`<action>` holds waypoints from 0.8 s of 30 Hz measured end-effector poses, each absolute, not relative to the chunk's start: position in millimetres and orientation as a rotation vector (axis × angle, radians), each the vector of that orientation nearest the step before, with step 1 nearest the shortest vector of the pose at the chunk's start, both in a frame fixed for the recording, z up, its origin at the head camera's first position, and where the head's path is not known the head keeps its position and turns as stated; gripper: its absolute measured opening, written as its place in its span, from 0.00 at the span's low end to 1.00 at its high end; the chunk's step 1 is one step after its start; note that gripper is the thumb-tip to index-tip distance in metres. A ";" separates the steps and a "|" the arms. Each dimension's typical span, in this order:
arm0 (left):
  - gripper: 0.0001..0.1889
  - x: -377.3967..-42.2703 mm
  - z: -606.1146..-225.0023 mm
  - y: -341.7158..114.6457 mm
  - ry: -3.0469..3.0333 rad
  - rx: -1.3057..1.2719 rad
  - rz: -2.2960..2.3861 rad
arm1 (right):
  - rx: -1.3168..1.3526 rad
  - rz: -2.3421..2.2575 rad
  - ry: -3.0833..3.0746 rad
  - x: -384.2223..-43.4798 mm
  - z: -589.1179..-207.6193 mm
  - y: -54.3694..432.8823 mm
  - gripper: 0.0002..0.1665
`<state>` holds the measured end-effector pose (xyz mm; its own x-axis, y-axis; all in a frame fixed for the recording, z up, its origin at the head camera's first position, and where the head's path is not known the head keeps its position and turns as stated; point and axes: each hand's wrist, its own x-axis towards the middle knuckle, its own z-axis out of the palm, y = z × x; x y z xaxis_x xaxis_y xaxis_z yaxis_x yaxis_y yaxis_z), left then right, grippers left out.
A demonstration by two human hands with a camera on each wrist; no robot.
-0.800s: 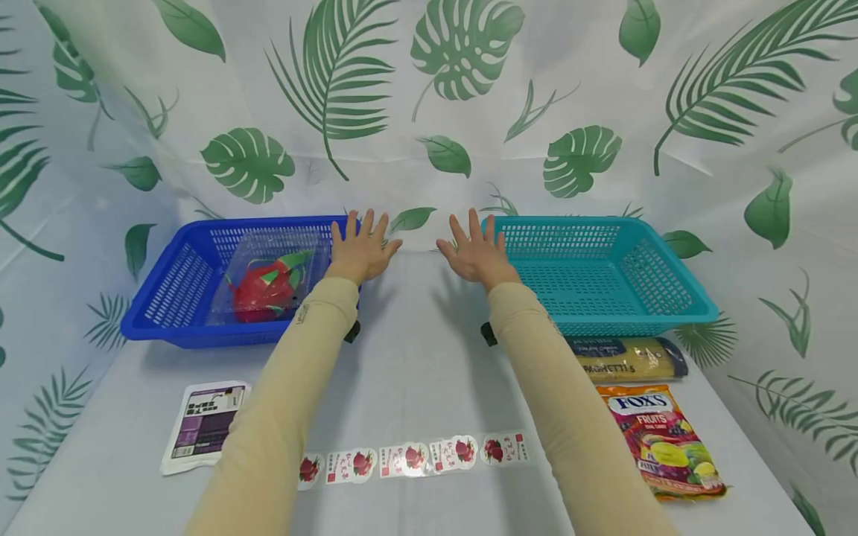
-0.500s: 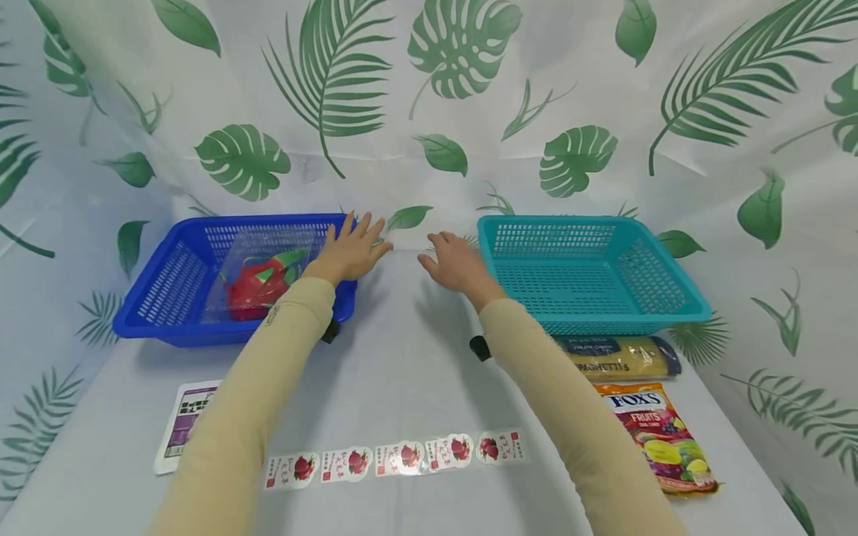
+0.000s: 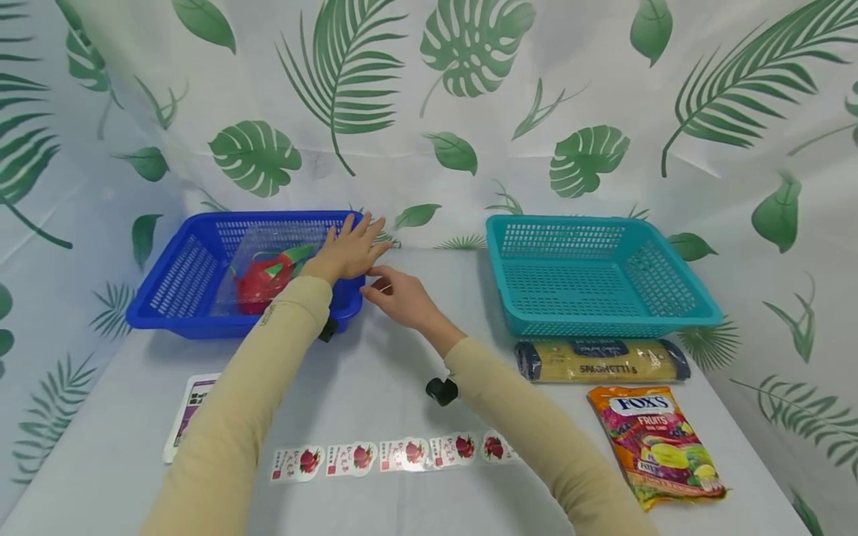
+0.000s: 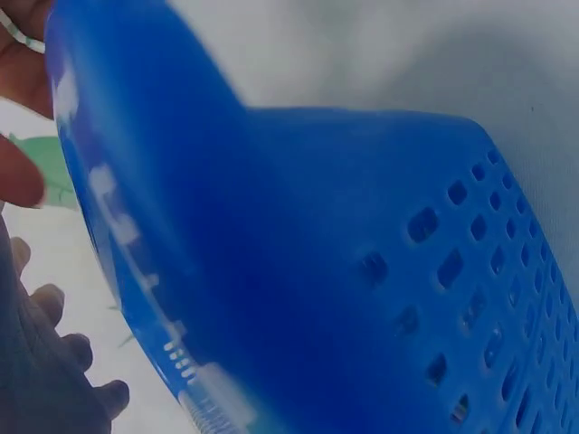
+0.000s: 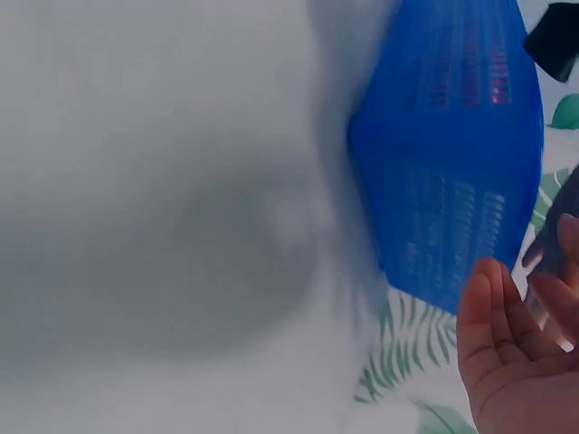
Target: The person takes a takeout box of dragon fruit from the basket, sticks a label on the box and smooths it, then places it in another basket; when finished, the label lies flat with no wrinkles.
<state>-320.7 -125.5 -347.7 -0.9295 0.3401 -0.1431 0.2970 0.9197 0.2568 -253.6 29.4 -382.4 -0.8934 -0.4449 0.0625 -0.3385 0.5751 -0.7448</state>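
Note:
My left hand (image 3: 348,249) hovers above the right end of the blue basket (image 3: 318,320), its fingers spread and holding nothing. Close by, my right hand (image 3: 405,298) is beside that basket's right rim, thumb and fingers loosely bent with a gap between them. In the right wrist view the right hand's fingers (image 5: 484,303) appear close to the basket wall; I cannot tell whether they touch it. Inside the blue basket lies a red dragon fruit (image 3: 258,286) with green tips, in a clear plastic container (image 3: 244,242), partly covered by my left arm.
A teal basket (image 3: 570,327) stands at the right. In front of it lie a spaghetti pack (image 3: 603,361) and a Fox's candy bag (image 3: 660,447). A strip of dragon fruit stickers (image 3: 402,455) lies at the front. A white and purple pack (image 3: 188,406) is partly behind my left sleeve.
My right hand has moved left from beside the teal basket to the blue basket's right rim, its fingers bending. The left hand has shifted slightly left and stays spread.

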 end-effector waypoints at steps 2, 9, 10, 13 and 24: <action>0.35 -320.7 -347.6 -126.9 2.894 0.488 0.344 | -0.620 -1.281 2.628 -251.9 -387.7 25.2 0.28; 0.35 -320.1 -347.3 -137.1 2.912 0.485 0.363 | -0.555 -1.443 2.504 -247.5 -399.1 12.2 0.29; 0.34 -319.6 -347.0 -140.3 2.915 0.480 0.362 | -0.554 -1.450 2.496 -246.5 -399.3 11.0 0.28; 0.34 -318.4 -345.0 -154.8 2.919 0.467 0.377 | -0.545 -1.457 2.477 -244.0 -399.7 9.4 0.28; 0.27 -307.6 -342.9 -261.6 3.000 0.225 0.835 | -0.466 -1.514 2.412 -243.9 -401.7 8.0 0.29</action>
